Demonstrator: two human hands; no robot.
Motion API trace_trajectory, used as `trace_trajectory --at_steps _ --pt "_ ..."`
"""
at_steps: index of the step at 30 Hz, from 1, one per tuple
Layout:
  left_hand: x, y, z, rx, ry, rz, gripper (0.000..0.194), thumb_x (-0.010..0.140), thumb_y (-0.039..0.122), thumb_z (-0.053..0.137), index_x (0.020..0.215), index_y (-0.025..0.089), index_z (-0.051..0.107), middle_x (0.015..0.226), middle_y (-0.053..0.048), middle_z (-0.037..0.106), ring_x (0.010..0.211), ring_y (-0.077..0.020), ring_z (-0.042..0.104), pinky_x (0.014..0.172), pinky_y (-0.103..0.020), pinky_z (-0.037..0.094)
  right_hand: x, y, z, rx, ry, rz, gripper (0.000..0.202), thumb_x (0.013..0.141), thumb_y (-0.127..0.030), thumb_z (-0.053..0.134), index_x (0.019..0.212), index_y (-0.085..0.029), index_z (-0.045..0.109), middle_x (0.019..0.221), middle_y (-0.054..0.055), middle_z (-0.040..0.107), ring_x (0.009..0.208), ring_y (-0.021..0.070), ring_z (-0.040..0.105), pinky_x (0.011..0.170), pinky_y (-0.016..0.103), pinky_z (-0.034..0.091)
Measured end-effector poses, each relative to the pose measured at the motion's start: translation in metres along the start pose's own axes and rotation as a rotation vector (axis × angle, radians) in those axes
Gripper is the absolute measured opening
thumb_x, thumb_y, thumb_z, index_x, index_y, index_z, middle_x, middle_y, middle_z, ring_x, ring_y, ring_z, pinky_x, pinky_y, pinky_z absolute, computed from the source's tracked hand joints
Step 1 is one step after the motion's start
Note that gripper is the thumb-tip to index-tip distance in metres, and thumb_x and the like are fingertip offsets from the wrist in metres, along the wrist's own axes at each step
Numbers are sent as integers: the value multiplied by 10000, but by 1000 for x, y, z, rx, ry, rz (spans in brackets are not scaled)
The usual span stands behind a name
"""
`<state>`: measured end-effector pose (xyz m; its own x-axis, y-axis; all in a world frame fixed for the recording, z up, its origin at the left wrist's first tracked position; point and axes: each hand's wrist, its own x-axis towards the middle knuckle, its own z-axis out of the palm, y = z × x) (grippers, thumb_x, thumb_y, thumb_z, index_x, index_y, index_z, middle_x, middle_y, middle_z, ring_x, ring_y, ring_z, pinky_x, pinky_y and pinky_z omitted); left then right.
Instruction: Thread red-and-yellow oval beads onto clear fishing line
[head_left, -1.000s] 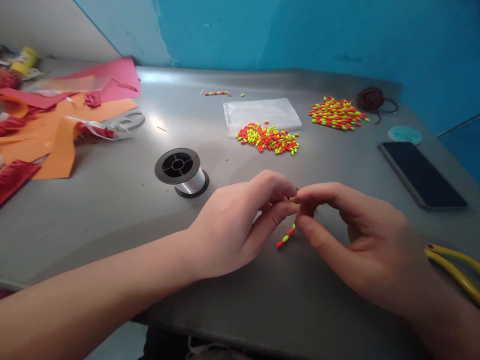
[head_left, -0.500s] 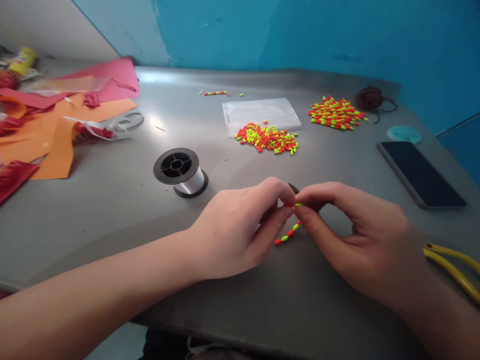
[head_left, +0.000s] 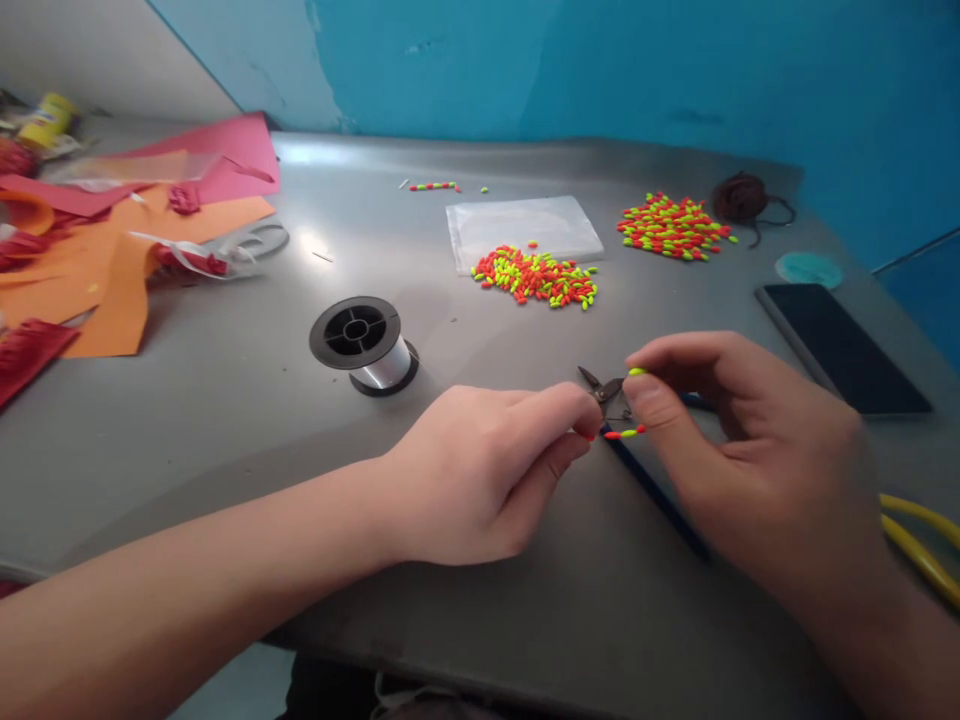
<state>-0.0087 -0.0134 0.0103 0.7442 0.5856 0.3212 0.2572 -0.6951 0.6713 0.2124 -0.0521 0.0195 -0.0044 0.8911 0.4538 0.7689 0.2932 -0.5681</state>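
My left hand [head_left: 499, 465] pinches one end of a short strand of red and yellow-green beads [head_left: 628, 433], whose other end reaches toward my right thumb. Between the thumb and forefinger of my right hand [head_left: 739, 450] is a yellow-green bead [head_left: 637, 371]. Whether it sits on the same strand cannot be told. Under and between both hands lie dark-jawed pliers with blue handles [head_left: 656, 495], partly hidden by the fingers. A black spool of clear line [head_left: 384, 365] stands left of my left hand.
Beyond the hands, one bead pile [head_left: 536, 275] lies by a plastic bag [head_left: 525, 225], another [head_left: 675, 228] near brown yarn [head_left: 739, 197]. A phone [head_left: 847, 345] and yellow handles [head_left: 922, 550] are at right. Orange and pink sheets [head_left: 112, 270] cover the far left.
My right hand has moved right and slightly up, away from my left hand, with a bead between its fingers. The pliers beneath now show more. My left hand has barely moved.
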Motion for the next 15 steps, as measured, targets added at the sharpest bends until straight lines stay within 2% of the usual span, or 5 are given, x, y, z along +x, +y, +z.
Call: trace_trajectory --at_steps 4,9,15 --pt "0 -1 -1 -6 -81 0 137 1035 122 469 1084 197 573 832 20 674 638 -118 573 583 -273 395 0 2 2 11 35 30 73 971 -239 743 1023 -288 729 923 -3 792 810 215 752 778 354 593" --pt "1 -3 0 1 -168 29 157 968 94 499 1045 222 547 810 25 686 656 -135 620 567 -280 398 -1 5 3 -13 41 37 80 969 -234 745 1017 -296 733 932 0 789 810 225 754 762 364 597" --pt "1 -2 -1 15 -229 25 162 926 83 506 997 227 531 778 27 643 658 -153 604 578 -281 412 0 6 3 -17 59 66 76 956 -235 754 1004 -287 729 909 3 784 798 228 757 736 357 596"
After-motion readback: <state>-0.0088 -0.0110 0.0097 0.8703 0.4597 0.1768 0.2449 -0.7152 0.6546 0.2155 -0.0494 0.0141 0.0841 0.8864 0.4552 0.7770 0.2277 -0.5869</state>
